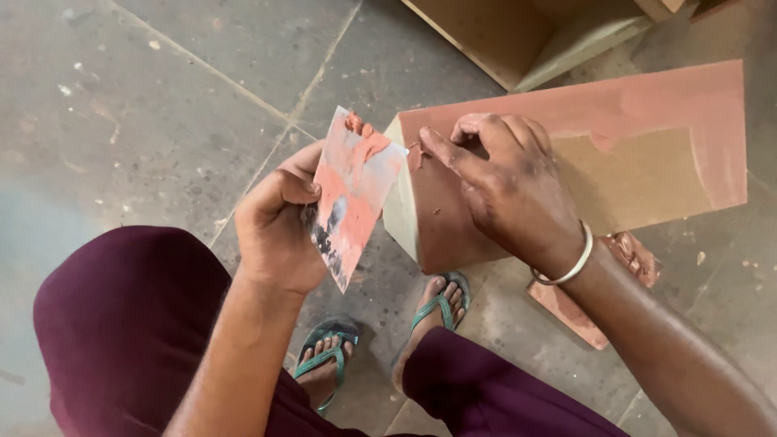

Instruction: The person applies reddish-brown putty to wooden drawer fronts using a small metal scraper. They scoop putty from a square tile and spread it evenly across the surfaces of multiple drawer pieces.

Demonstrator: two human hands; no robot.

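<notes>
hands (275,226): 2 | smeared card (352,194): 1 | wooden board (615,154): 1 | bangle (571,263): 1 | green sandals (328,356): 2

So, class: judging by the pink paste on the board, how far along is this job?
Done: the wooden board carries pink paste along its top and right side. In hand: the left hand holds a smeared card, and the right hand presses paste near the corner. Left: the bare brown patch in the middle.
</notes>
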